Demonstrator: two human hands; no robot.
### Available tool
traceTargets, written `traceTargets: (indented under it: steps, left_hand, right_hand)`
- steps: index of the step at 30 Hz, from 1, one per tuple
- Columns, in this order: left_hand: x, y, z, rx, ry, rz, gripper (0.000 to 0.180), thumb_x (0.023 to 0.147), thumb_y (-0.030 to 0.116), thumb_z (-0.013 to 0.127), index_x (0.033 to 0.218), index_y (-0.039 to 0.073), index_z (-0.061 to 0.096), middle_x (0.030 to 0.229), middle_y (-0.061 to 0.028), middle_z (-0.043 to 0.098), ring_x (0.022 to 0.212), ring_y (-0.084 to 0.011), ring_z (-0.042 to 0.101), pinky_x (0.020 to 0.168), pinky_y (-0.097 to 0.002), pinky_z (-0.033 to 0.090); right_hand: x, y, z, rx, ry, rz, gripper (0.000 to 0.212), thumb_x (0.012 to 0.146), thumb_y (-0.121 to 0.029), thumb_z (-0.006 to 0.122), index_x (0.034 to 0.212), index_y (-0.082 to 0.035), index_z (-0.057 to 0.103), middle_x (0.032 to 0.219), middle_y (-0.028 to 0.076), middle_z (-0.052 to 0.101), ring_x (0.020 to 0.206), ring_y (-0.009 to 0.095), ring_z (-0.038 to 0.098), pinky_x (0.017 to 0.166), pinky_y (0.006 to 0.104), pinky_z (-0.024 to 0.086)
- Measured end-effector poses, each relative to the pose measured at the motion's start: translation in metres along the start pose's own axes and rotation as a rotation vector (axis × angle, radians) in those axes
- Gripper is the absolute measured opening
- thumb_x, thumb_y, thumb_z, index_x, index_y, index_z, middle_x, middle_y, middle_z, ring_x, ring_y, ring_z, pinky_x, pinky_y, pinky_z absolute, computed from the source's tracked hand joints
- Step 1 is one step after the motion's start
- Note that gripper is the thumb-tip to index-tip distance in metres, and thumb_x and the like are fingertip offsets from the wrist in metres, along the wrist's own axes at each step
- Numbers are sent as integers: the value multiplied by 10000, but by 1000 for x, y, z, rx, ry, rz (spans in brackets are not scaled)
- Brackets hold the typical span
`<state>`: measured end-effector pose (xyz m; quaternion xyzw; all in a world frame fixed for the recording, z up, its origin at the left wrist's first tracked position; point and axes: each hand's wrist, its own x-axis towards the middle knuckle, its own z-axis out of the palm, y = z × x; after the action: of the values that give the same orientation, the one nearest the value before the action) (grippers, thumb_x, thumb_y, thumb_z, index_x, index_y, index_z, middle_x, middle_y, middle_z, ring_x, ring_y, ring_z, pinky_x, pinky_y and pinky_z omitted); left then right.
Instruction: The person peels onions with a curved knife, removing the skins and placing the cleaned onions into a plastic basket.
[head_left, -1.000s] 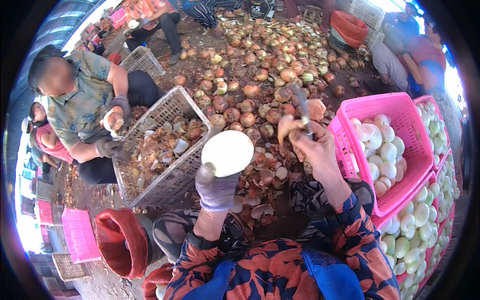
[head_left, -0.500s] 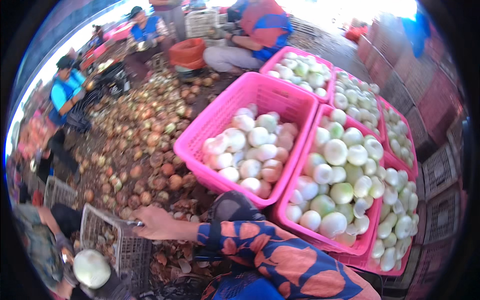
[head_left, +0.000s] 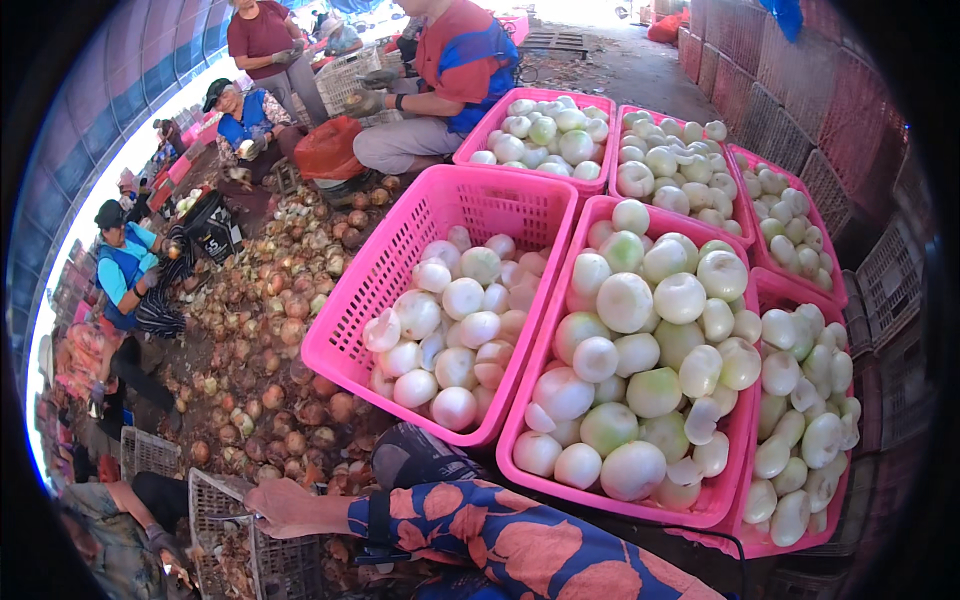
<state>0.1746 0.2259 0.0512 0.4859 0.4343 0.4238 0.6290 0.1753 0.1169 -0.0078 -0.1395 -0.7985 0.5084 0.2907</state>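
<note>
My right hand (head_left: 290,508), bare, comes from a sleeve (head_left: 500,530) patterned in blue and orange. Its fingers are closed around a small knife (head_left: 232,517), of which only a thin metal part shows. Beneath the knife stands a grey slatted crate (head_left: 285,568) with onion skins inside. My left hand is out of view. To the right of my knee (head_left: 415,455), a pink basket (head_left: 335,365) is partly filled with peeled onions (head_left: 455,350). Beside it, a fuller pink basket (head_left: 620,510) is heaped with white and greenish peeled onions (head_left: 625,302).
More pink baskets of peeled onions (head_left: 665,180) stand behind and to the right. Unpeeled onions (head_left: 270,350) cover the ground at left. Several co-workers sit or stand around them; a gloved hand (head_left: 170,550) is close at lower left. Stacked crates (head_left: 800,100) line the right side.
The view has shifted, so the baskets appear further left and the right hand lower. The large peeled onion at lower left has gone from view. The right hand keeps hold of the knife.
</note>
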Motion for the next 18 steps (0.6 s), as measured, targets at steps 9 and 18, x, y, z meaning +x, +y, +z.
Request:
traceTargets:
  steps: [9, 18]
  left_hand:
    - [-61, 50, -26, 523, 128, -224, 648, 826, 357, 789, 1388, 96, 597, 1314, -100, 652, 1218, -240, 600, 980, -397, 507]
    - [-417, 96, 76, 747, 911, -980, 625, 805, 268, 867, 1355, 87, 630, 1265, -84, 687, 1179, -193, 625, 934, -335, 532]
  right_hand:
    - [5, -2, -1, -47, -55, -43, 218, 785, -176, 714, 957, -45, 736, 829, 217, 695, 838, 412, 708, 715, 501, 572]
    - [4, 20, -51, -284, 115, -312, 348, 866, -320, 751, 1080, -46, 749, 865, 192, 716, 835, 372, 712, 751, 452, 564]
